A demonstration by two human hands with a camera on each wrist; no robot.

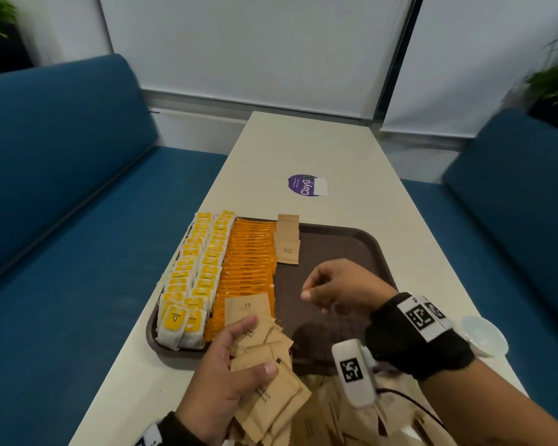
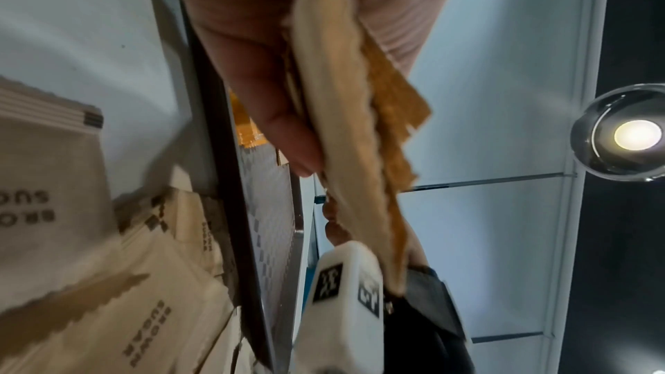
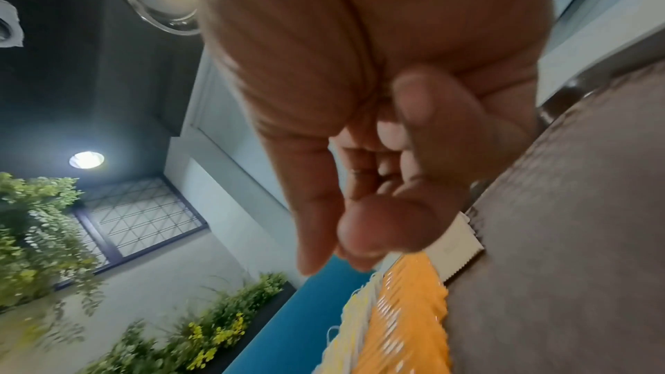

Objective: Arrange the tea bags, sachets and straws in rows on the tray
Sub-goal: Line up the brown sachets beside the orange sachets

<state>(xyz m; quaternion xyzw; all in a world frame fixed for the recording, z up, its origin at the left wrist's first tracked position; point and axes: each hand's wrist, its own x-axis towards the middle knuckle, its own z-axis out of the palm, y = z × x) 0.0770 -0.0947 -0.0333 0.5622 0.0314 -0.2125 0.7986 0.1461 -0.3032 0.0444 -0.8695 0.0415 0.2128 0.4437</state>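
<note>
A brown tray [image 1: 335,252] lies on the white table. Two rows of yellow tea bags [image 1: 194,278] fill its left side, with a row of orange sachets [image 1: 250,262] beside them. A short row of brown sugar sachets [image 1: 287,243] starts at the tray's far end. My left hand [image 1: 255,346] holds a fanned bunch of brown sugar sachets [image 1: 271,391] over the tray's near edge; the left wrist view shows the bunch [image 2: 352,152] edge-on. My right hand [image 1: 316,297] hovers over the bare tray, fingers loosely curled and holding nothing [image 3: 359,238].
Loose brown sugar sachets [image 1: 335,420] are heaped on the table near me, below the right wrist. A purple sticker [image 1: 306,185] marks the table beyond the tray. A clear plastic cup [image 1: 484,336] sits at the right edge. Blue benches [image 1: 62,220] flank the table.
</note>
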